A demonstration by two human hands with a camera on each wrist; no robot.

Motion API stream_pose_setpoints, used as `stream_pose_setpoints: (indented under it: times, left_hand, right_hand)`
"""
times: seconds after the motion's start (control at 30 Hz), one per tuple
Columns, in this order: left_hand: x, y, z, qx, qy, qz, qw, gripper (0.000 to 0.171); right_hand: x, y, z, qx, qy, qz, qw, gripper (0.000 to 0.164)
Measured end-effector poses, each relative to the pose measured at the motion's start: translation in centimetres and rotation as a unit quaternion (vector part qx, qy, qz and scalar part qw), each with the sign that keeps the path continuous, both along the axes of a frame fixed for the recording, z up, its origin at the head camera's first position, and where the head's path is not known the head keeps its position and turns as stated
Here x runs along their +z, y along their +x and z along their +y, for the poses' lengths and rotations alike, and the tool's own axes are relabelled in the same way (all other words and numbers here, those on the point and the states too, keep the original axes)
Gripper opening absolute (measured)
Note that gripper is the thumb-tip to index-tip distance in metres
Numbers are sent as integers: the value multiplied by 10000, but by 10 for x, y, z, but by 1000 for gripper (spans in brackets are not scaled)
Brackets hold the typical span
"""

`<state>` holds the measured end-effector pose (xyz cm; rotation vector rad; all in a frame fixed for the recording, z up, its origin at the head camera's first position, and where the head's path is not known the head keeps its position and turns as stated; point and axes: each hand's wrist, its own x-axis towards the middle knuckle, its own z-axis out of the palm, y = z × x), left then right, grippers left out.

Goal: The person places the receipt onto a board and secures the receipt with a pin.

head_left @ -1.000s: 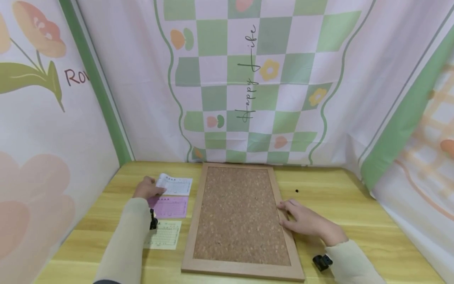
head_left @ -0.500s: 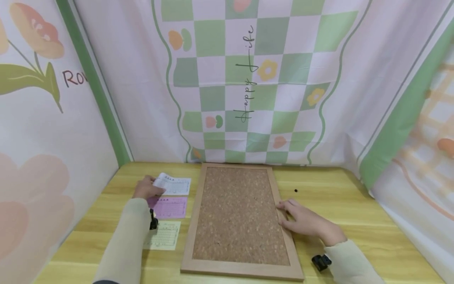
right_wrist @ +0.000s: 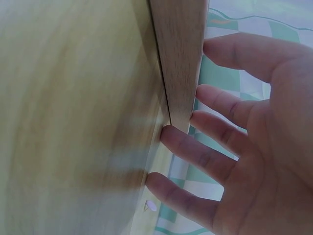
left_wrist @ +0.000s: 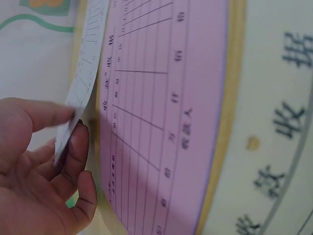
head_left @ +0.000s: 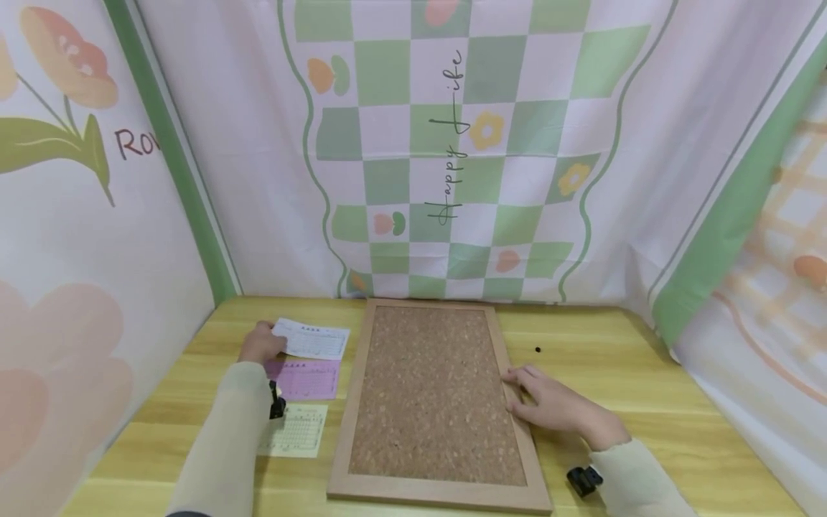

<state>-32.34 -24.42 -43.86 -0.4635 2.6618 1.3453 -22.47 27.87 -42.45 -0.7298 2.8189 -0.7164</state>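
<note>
In the head view my left hand (head_left: pixel 261 342) is at the left end of a white receipt slip (head_left: pixel 313 339). The left wrist view shows thumb and fingers pinching that slip (left_wrist: pixel 88 78), its held end raised off the table. Just below it lies a pink receipt slip (head_left: pixel 309 380), and nearer the front a pale yellow one (head_left: pixel 298 433), partly covered by the sleeve. My right hand (head_left: pixel 549 398) touches the right side of a wood-framed cork board (head_left: pixel 439 395). Its spread fingertips meet the frame (right_wrist: pixel 181 58) and the tabletop in the right wrist view.
A small dark object (head_left: pixel 538 350) lies right of the board; the right wrist view shows a tack-like piece (right_wrist: pixel 150 205) on the wood-grain table (head_left: pixel 614 359). Printed cloth (head_left: pixel 452 179) hangs behind and at both sides. Each wrist wears a black camera (head_left: pixel 584 480).
My left hand has drawn slightly left, from over the white slip to its end. The slip's curled left part has straightened and the slip has turned slightly. My right hand stays on the frame.
</note>
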Motion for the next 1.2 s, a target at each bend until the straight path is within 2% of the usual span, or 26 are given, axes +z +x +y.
stream_pose_setpoints:
  times: [0.23, 0.37, 0.6, 0.93, 1.2]
  left_hand:
    - [1, -4, -6, -110, -79, 247, 9996, 60]
    - [-2, -8, -9, -129, -45, 271, 9995, 59]
    - [-4, -12, -14, -155, 238, 266, 9992, 60]
    - [5, -4, -14, -362, 525, 513, 9966, 62]
    - [12, -1, -14, -389, 645, 676, 9949, 62]
  right_hand:
    - [2, 1, 0, 25, -21, -140, 9999, 52]
    - [4, 1, 0, 38, -37, -202, 9998, 52]
    - [3, 0, 0, 54, -34, -146, 9999, 51]
    - [1, 0, 0, 65, -35, -92, 9999, 52]
    - [-1, 0, 1, 50, -50, -122, 9999, 52]
